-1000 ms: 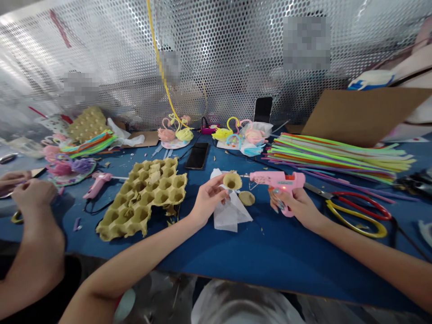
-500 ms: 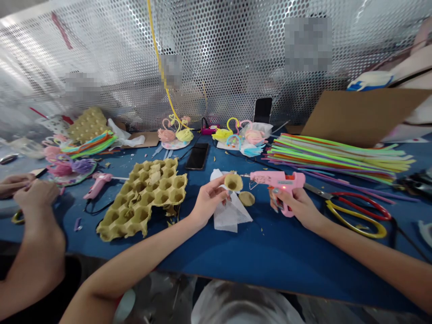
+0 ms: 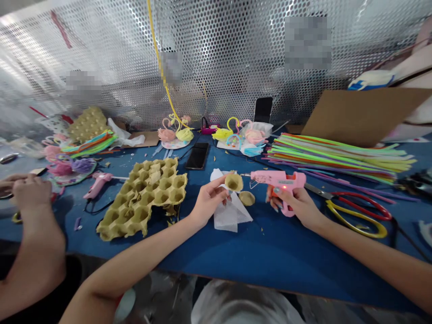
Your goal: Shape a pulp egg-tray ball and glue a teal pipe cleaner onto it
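Note:
My left hand (image 3: 212,198) pinches a small egg carton cup (image 3: 234,182) cut from pulp, its hollow facing me. In my right hand (image 3: 300,204) is a pink hot glue gun (image 3: 278,179), its orange light lit and its nozzle pointing left at the cup's rim. Whether the tip touches the rim I cannot tell. Below the cup lies a sheet of thin white paper (image 3: 231,216), and a second pulp piece (image 3: 247,198) rests on the table just right of it. A torn egg tray (image 3: 148,189) lies left of my left hand.
Red and yellow-handled scissors (image 3: 357,213) lie right of my right hand. Behind are bundled pipe cleaners (image 3: 337,155), a dark phone (image 3: 197,156) and fuzzy swan figures (image 3: 175,135). Another pink glue gun (image 3: 98,183) and a co-worker's hands (image 3: 32,191) are at left.
My hands, the cup and the glue gun hold almost the same position; my right fingers shift slightly at the trigger. The co-worker's hands at left have moved a little.

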The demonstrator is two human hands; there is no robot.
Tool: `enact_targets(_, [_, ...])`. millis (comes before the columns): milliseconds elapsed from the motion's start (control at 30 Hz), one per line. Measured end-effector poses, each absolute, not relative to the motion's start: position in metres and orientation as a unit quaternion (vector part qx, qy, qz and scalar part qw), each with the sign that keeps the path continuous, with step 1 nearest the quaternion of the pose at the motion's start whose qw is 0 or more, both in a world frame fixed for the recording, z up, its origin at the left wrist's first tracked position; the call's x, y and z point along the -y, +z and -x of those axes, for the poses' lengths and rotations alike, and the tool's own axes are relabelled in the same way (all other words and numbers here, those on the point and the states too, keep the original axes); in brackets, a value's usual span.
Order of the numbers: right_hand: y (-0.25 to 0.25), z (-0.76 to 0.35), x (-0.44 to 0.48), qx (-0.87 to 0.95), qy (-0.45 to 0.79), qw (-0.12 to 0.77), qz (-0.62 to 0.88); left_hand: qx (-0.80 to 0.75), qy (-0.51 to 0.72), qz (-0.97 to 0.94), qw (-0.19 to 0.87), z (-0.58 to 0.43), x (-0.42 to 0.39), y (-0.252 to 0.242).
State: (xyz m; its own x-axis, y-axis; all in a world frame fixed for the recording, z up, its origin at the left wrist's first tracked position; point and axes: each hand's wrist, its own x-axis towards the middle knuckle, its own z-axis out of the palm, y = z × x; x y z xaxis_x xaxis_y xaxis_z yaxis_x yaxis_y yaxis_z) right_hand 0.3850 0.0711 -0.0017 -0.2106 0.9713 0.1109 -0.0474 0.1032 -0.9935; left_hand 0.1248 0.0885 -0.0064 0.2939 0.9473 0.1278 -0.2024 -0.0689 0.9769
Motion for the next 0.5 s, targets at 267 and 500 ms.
enact_targets(267, [-0.0021, -0.3864, -0.0702, 0.568, 0.526, 0.467, 0.426, -0.336, 0.486, -0.554, 0.586, -0.1238, -0.0894, -0.0109])
enact_targets(500, [-0.0043, -0.3876, -0.0715, 0.572, 0.512, 0.460, 0.445, -0.341, 0.481, -0.560, 0.582, -0.1242, -0.0900, -0.0101])
